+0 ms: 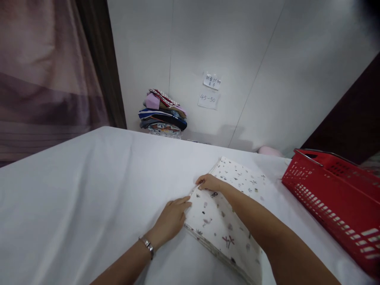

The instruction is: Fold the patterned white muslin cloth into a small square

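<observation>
A folded white cloth (218, 225) printed with small flamingos, palm trees and plants lies in layers on the table, angled toward the lower right. My right hand (209, 183) pinches its upper left edge between thumb and fingers, and the right forearm crosses over the fabric. Just below it, my left hand (172, 217) rests at the left edge of the cloth, fingers stretched out and their tips touching the fabric. A silver bracelet is on the left wrist. More of the same printed cloth (237, 174) shows beyond the right hand.
A red plastic basket (332, 198) with a metal handle stands at the right of the white-covered table (118, 190). Folded clothes (163, 111) are stacked by the far edge. Two paper notes (208, 99) hang on the wall. A curtain (50, 79) hangs at left.
</observation>
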Motion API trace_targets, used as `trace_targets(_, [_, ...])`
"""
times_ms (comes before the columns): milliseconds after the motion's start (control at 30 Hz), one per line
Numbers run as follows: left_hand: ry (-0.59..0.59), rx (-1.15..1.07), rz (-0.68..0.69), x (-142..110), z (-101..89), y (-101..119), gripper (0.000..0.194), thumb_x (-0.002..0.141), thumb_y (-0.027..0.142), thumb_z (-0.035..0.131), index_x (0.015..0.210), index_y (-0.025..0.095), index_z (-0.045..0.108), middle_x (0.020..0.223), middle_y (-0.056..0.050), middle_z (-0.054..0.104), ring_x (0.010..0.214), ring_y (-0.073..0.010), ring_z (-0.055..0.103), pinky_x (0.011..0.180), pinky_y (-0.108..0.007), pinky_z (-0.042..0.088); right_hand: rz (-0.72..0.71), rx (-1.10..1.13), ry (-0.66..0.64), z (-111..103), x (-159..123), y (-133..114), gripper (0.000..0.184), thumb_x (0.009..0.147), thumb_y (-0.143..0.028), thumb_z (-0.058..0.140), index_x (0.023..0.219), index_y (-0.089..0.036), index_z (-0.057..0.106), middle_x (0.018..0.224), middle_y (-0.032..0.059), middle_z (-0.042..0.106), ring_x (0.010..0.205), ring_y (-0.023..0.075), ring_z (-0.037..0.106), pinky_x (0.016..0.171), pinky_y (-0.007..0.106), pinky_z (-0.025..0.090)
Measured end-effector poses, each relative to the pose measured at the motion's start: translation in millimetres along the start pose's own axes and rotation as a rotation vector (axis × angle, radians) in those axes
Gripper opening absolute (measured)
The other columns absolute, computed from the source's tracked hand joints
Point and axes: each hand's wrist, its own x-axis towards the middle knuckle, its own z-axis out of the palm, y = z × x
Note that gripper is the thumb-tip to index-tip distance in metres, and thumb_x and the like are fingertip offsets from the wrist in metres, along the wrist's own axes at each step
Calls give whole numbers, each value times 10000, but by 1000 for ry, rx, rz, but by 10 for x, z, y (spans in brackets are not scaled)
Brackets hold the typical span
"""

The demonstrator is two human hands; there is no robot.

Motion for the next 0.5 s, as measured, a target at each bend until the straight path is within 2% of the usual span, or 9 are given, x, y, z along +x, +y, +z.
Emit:
trace_targets(133, [18,132,45,216,-75,288,343,737,37,397,941,192,624,1226,-70,547,1147,-223,464,929,-395,381,10,52,3,7,34,11,278,574,-97,659,842,-170,665,771,-12,639,460,45,446,400,159,353])
trace_targets(233, [78,181,113,431,75,437,369,743,39,404,1040,164,583,1256,-102,518,1169,-226,447,953,-394,360,1,75,30,62,43,28,287,586,-96,646,863,-171,659,774,-3,646,480,51,471,417,156,371])
trace_targets(367, [120,233,37,527,423,379,483,835,136,348,1315,95,373,1422,-152,319,1322,-237,265,1047,-412,270,-29,74,107,52,-31,105,331,641,-118,600,961,-189,646,728,-8,649,507,69,507,476,179,427])
trace_targets(500, [96,265,-12,470,573,295,478,882,210,312,1344,93,348,1437,-148,290,1350,-246,196,1077,-421,228,-44,3,338,-301,-184,299,349,726,-192,511,1059,-166,612,628,-2,614,506,100,522,506,216,448])
